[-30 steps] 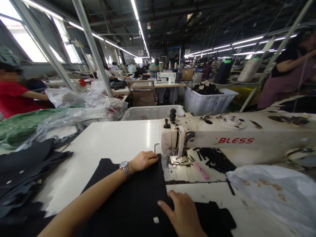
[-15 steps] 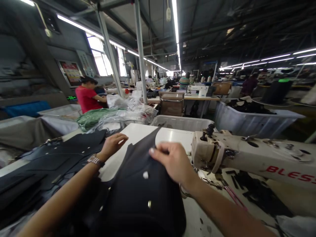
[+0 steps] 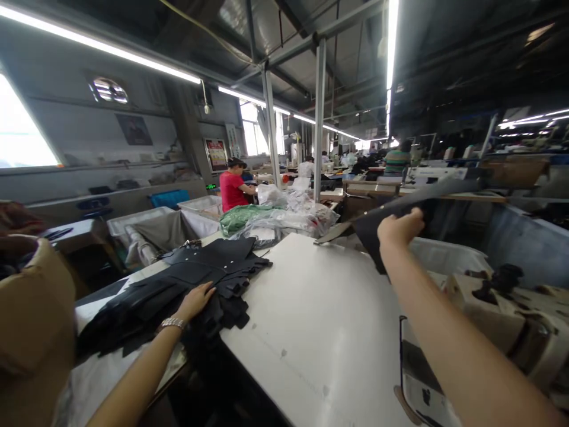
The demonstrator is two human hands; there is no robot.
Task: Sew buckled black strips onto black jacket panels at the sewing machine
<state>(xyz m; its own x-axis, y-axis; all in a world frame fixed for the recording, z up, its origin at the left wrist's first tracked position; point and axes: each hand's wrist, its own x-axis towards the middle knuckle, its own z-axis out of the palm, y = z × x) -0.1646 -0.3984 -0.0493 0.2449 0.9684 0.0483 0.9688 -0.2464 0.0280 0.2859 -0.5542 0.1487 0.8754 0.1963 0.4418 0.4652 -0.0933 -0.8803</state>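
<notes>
I see the right hand (image 3: 403,228) clamped on a black panel (image 3: 370,232) above the far edge of the white tabletop (image 3: 311,320) — well apart, the left hand (image 3: 195,300), loose-fingered, at a black stack (image 3: 173,286).

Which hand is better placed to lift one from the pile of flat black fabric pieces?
Left, I'd judge: the left hand is at the pile of black fabric pieces, apparently holding nothing, while the right hand, across the smooth white tabletop, grips a separate black fabric panel.
</notes>
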